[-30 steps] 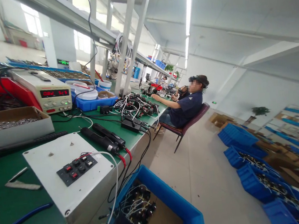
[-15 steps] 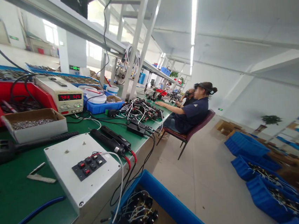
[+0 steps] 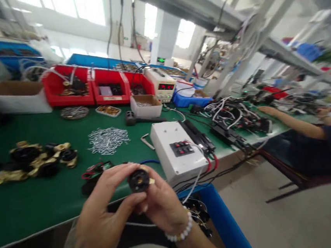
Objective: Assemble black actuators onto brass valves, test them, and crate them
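Observation:
Between both hands, over the table's front edge, is a round black part with a brass-coloured centre and a brass tab (image 3: 138, 180). My left hand (image 3: 106, 207) pinches it from the left, thumb below and fingers above. My right hand (image 3: 164, 200), with a beaded bracelet at the wrist, closes on it from the right. Behind the hands lie a small circuit board with red wires (image 3: 98, 169) and a blue tool handle (image 3: 148, 162), partly hidden. A pile of bent metal pins (image 3: 108, 140) lies farther back. To the left sit several black and brass-coloured parts (image 3: 37, 159).
A grey switch box (image 3: 167, 147) stands right of my hands beside black cylindrical tools (image 3: 197, 134). Red bins (image 3: 68, 86) and a power supply (image 3: 161, 85) line the back. A blue crate (image 3: 221, 216) is below right. A co-worker's arm (image 3: 294, 123) rests at far right.
The view has swung left and down from the aisle and co-worker to the bench. Both my hands now show with the round black part; earlier they were mostly out of sight.

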Demonstrator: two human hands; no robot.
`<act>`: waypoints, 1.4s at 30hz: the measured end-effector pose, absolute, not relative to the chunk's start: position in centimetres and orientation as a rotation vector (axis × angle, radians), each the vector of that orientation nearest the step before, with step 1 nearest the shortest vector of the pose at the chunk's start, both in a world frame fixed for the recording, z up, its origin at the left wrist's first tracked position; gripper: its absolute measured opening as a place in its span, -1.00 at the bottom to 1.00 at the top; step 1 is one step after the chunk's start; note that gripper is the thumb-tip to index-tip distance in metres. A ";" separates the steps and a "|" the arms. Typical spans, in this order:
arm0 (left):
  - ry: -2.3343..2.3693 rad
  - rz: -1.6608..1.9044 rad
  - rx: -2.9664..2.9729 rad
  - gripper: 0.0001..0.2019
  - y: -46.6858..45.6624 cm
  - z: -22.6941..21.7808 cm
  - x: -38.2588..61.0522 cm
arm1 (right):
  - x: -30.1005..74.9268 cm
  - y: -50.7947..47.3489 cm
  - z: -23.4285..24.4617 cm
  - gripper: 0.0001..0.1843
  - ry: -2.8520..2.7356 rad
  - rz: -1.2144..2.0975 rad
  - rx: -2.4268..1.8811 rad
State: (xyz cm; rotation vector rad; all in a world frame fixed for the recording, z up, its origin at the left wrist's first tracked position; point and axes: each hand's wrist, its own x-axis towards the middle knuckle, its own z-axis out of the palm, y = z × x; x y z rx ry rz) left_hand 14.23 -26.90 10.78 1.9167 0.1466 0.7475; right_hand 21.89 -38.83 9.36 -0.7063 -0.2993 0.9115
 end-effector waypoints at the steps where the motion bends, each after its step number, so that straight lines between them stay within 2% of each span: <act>1: 0.157 0.775 1.918 -0.67 -26.7 10.8 14.1 | 22.0 -38.9 9.5 -0.48 -0.291 0.915 -0.675; 4: 0.140 0.773 1.858 -0.65 -26.8 11.0 14.2 | 22.1 -39.2 10.4 -0.52 -0.284 0.900 -0.671; 15: 0.162 0.518 1.436 -0.50 -26.7 11.6 12.6 | 20.7 -38.6 11.2 -0.43 -0.235 1.047 -0.628; 21: 0.070 0.463 1.414 -0.65 -26.7 12.4 12.4 | 20.9 -38.6 11.2 -0.61 -0.186 1.198 -0.604; 26: 0.185 0.724 1.791 -0.84 -24.9 12.6 12.5 | 21.3 -39.1 10.5 -0.64 -0.248 0.982 -0.799; 31: 0.573 0.826 2.173 -0.77 -22.6 13.0 12.2 | 21.7 -39.1 10.8 -0.61 -0.270 0.832 -0.824; 37: 0.268 0.874 2.124 -0.84 -24.5 13.9 11.6 | 21.2 -39.0 11.4 -0.60 -0.271 0.836 -0.823; 42: 0.123 0.796 2.028 -0.69 -26.1 13.7 11.8 | 20.8 -39.2 11.2 -0.59 -0.287 0.781 -0.908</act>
